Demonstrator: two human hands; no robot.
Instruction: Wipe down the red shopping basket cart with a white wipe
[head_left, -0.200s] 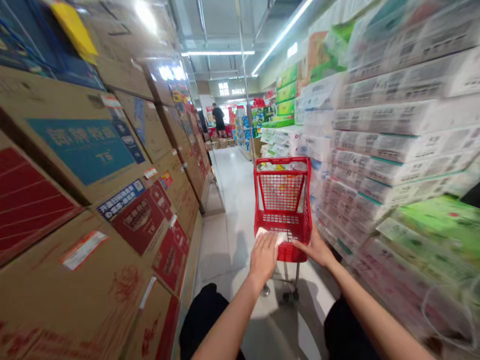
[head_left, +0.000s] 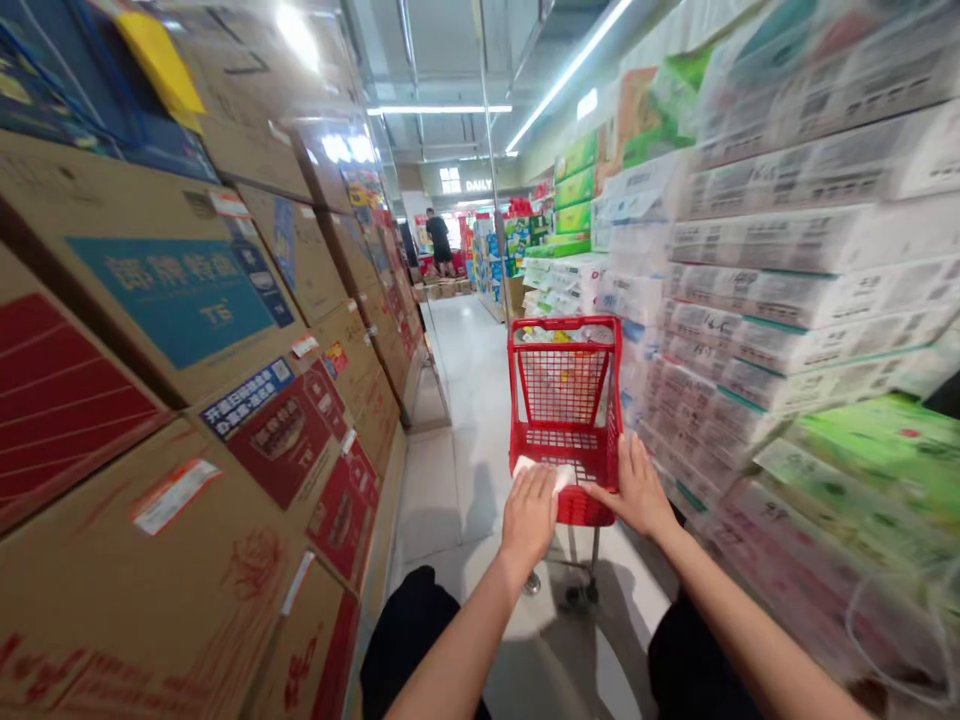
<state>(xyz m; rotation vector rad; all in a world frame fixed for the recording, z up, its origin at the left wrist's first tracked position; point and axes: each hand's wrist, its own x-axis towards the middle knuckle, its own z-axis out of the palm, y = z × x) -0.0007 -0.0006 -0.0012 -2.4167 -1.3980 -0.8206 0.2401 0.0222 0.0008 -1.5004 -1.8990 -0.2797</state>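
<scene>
A small red shopping cart (head_left: 564, 440) with a grid-patterned basket stands upright in front of me on metal legs with casters. My left hand (head_left: 531, 505) presses a white cloth or tissue (head_left: 564, 476) onto the near edge of the basket, with its fingers laid over it. Part of the white piece is hidden under that hand. At the basket's near right corner, my right hand (head_left: 641, 490) rests with fingers stretched up along the outer side. Its thumb reaches over the near rim, apart from the fingers.
Cardboard cartons (head_left: 187, 290) are stacked along the left side. Wrapped paper packs (head_left: 757, 250) rise on the right, with green packs (head_left: 885, 440) lower down. A glass edge and thin pole stand ahead. Down the aisle floor (head_left: 469, 350), a person (head_left: 438, 242) in dark clothes stands far off.
The right hand's fingers have lifted and straightened from behind the cart's right side, so more of them shows. My left hand and the white cloth have hardly moved.
</scene>
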